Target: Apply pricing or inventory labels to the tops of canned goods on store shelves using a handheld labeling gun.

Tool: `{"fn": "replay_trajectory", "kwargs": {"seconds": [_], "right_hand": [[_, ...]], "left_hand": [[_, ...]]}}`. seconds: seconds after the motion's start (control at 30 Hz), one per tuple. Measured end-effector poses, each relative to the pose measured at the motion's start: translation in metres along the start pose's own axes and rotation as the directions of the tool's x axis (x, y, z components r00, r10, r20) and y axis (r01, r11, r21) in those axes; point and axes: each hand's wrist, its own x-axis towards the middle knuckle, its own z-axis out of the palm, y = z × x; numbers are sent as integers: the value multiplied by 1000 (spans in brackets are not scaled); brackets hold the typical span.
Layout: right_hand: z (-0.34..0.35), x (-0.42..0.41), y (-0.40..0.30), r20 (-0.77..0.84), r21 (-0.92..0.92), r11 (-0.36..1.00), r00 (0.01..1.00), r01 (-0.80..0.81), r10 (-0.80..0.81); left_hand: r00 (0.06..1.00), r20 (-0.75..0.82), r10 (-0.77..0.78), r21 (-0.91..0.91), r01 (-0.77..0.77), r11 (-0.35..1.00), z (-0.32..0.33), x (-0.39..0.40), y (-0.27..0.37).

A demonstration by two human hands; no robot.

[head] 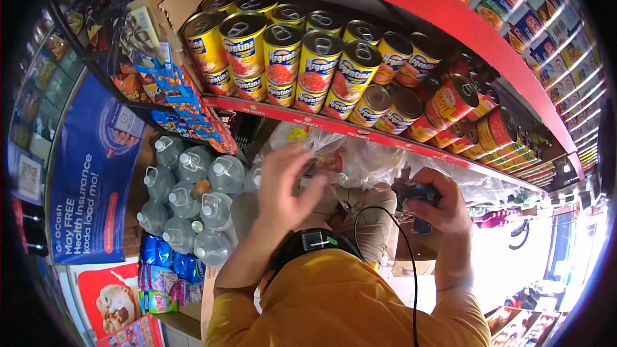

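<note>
My left hand (pixel 288 188) is raised in front of the lower part of the shelf, fingers apart and slightly blurred, with nothing in it. My right hand (pixel 442 202) grips a dark handheld object (pixel 420 193); its exact kind cannot be made out. Beyond both hands, clear plastic wrapping (pixel 376 159) lies under the shelf lip, with a reddish item (pixel 331 161) partly hidden in it. Above stand two-high stacks of yellow Argentina corned beef cans (pixel 320 65) on a red-edged shelf (pixel 299 122).
Large clear water bottles (pixel 217 209) crowd the left floor. Snack packets (pixel 181 91) hang at the shelf's left end. Red and yellow cans (pixel 453 99) fill its right side. A black cable (pixel 413 270) loops beside my right arm. Cardboard (pixel 417 246) lies below that hand.
</note>
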Motion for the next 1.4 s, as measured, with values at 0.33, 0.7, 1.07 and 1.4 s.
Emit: {"fn": "replay_trajectory", "kwargs": {"seconds": [0.33,0.7,1.07,1.4], "right_hand": [[-4,-25,27,-192,744,664,977,80,97],[-9,-40,22,-210,790,609,964,70,161],[-5,-40,26,-250,722,687,956,81,150],[6,-34,25,-425,384,898,904,214,-33]], "left_hand": [[972,70,225,206,-235,950,79,107,80],[898,431,84,708,-394,585,95,226,50],[893,416,173,571,-404,715,83,201,79],[980,200,-10,-553,121,824,63,48,90]]}}
